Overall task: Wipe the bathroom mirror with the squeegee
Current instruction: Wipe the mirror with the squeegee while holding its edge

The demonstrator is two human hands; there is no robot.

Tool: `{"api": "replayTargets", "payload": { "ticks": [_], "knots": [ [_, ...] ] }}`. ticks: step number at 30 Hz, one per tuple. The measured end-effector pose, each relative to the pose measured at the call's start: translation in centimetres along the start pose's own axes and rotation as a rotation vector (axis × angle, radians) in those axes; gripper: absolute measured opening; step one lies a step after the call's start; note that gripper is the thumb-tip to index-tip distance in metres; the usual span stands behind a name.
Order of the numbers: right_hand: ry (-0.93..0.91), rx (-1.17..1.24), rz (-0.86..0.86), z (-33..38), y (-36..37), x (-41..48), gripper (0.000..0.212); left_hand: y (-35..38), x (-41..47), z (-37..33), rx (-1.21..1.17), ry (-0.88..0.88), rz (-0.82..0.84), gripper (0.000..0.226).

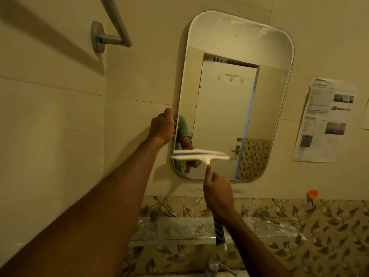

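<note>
Only the head view to go on, so here's what I get from it. The mirror (239,92) sits centre-right of the frame, a tall rounded rectangle on the cream wall. The squeegee (199,154) is down at the lower left part of the glass, its blade running roughly left to right across the frame, a bit blurred, so I can't say for sure whether the rubber edge is actually touching the glass or just in front of it. My right hand (218,194) is right below it, fingers curled tight around the handle with the thumb pointing up toward the blade head; the striped end of the handle pokes out under the wrist. So the blade lies straight up-frame from those fingers, long axis crosswise to the handle. My left hand (162,126) is up at the mirror's left edge, fingers closed over the rim like it's bracing it.

Right hand is clearly the working one. My guess is the unwiped glass lies up-frame and to the right.

Writing: there's a printed sheet (325,120) taped at the right of the frame with small photos, but the text is too blurry to read. No brand visible on the squeegee
</note>
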State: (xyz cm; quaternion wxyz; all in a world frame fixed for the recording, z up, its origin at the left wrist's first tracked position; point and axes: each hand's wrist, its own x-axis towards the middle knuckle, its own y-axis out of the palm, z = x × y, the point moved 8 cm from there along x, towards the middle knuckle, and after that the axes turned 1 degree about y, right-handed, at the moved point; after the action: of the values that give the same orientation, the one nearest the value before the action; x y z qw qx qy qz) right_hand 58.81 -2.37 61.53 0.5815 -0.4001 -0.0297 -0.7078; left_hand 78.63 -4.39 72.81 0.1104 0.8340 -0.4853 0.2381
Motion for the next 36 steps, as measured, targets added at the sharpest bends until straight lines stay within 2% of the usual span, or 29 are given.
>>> {"api": "replayTargets", "payload": {
  "ticks": [5, 9, 13, 17, 20, 24, 27, 30, 34, 36],
  "knots": [
    [-0.07, 0.031, -0.149, 2.5, -3.2, 4.3, 0.052, -0.2, 0.0, -0.2, 0.066, -0.003, -0.003, 0.037],
    [0.003, -0.022, -0.091, -1.4, 0.2, 0.9, 0.049, -0.1, 0.1, 0.0, 0.103, 0.019, 0.003, 0.057],
    [0.094, -0.016, -0.038, -4.0, 1.2, -2.2, 0.05, 0.0, 0.0, -0.4, 0.127, 0.039, -0.001, 0.063],
    [0.015, 0.12, -0.07, -0.2, -3.3, 2.2, 0.052, -0.3, 0.2, -0.8, 0.171, 0.024, -0.018, 0.059],
    [-0.1, 0.077, -0.186, 4.8, -8.5, 8.7, 0.057, -0.4, 0.9, -1.2, 0.148, -0.063, -0.01, 0.058],
    [-0.094, 0.083, -0.243, 10.4, -14.1, 15.6, 0.054, -0.4, 1.6, -2.2, 0.215, -0.078, -0.047, 0.066],
    [-0.095, 0.086, -0.22, 12.3, -15.4, 17.4, 0.049, -0.1, 1.8, -2.0, 0.227, -0.059, -0.027, 0.064],
    [-0.016, 0.052, -0.133, 9.4, -13.1, 15.8, 0.05, -0.1, 2.4, -1.8, 0.226, -0.053, -0.012, 0.065],
    [-0.057, -0.056, -0.12, 3.0, -7.9, 9.4, 0.057, 0.0, 2.4, -1.7, 0.261, -0.048, -0.022, 0.063],
    [-0.019, -0.075, -0.1, 0.4, -5.9, 6.2, 0.056, 0.0, 2.0, -1.8, 0.256, -0.041, -0.029, 0.062]
  ]
}}
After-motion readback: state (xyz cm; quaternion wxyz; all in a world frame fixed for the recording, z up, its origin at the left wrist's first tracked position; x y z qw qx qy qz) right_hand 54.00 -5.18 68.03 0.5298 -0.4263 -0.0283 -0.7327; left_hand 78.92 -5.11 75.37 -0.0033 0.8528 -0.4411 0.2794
